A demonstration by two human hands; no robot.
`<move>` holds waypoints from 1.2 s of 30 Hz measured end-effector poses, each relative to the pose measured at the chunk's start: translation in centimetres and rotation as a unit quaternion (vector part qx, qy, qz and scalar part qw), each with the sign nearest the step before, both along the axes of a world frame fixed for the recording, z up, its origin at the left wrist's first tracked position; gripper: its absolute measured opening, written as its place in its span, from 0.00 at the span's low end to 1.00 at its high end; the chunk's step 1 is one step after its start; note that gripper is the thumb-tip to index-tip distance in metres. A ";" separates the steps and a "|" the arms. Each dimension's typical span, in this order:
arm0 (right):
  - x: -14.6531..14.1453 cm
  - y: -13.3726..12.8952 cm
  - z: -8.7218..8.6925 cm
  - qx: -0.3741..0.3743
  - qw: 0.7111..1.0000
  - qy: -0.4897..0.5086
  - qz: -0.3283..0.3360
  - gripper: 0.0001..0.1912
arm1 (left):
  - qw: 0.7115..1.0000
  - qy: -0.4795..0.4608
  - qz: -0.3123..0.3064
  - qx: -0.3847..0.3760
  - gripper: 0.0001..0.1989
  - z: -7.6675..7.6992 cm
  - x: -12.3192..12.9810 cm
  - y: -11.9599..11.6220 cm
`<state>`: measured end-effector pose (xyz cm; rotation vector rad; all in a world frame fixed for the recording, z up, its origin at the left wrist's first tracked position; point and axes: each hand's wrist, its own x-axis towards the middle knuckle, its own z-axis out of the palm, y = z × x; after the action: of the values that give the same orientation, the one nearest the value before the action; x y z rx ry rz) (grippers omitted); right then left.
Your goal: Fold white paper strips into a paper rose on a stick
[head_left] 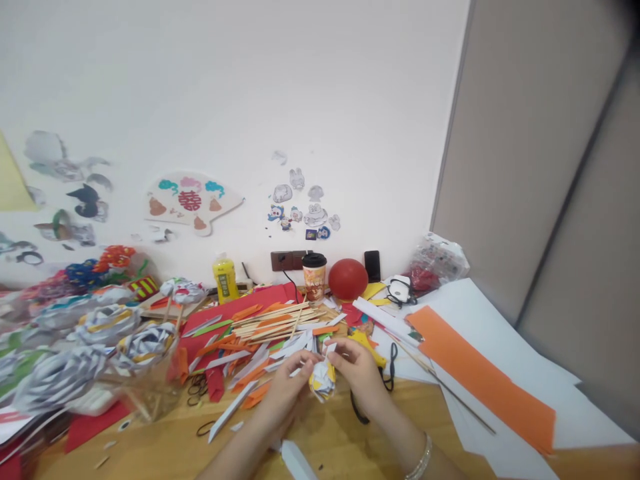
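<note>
Between both hands, above the wooden table, is a small flower of folded white and yellow paper (323, 379). My left hand (287, 390) has its fingers closed at the flower's left side. With thumb and fingers pinched, my right hand (354, 370) grips its upper right, where a white strip end sticks up. Just beyond the hands lies a loose heap of cut white, orange and green paper strips (255, 353). A yellow tool (367, 345), partly hidden behind the right hand, rests there with a black cord.
Wooden sticks (280, 320) lie on the strips. Finished paper flowers (107, 323) crowd the left. A lidded cup (314, 277), a red balloon (348, 280) and a yellow bottle (225, 280) stand along the wall. Orange sheets (490, 380) cover white paper (520, 340) at right.
</note>
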<state>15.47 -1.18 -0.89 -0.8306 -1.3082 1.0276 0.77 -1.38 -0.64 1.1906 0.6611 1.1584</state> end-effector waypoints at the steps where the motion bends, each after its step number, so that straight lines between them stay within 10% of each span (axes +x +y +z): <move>1: 0.1 0.0 0.0 0.002 1.000 -0.010 -0.009 0.12 | 0.999 0.035 0.019 0.018 0.11 0.2 -0.2 0.1; 6: -0.1 0.2 -0.5 0.028 0.992 -0.096 -0.072 0.07 | 0.975 0.197 0.020 0.100 0.12 1.0 -1.0 0.7; 16: -0.7 0.3 -1.1 0.031 0.978 -0.174 -0.111 0.03 | 0.964 0.232 0.071 0.107 0.12 0.2 -0.3 0.8; 27: 0.0 0.4 -1.1 -0.161 0.978 -0.042 0.127 0.15 | 0.976 0.214 -0.043 -0.013 0.14 0.0 -1.5 1.4; 36: 0.0 0.7 -1.8 -0.153 0.979 -0.110 0.082 0.11 | 0.945 0.321 -0.003 0.064 0.11 -0.5 -1.4 1.6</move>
<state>15.47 -0.48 -2.69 -1.1080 -1.4434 1.3196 -0.68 0.19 -1.17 1.7018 1.0779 0.8042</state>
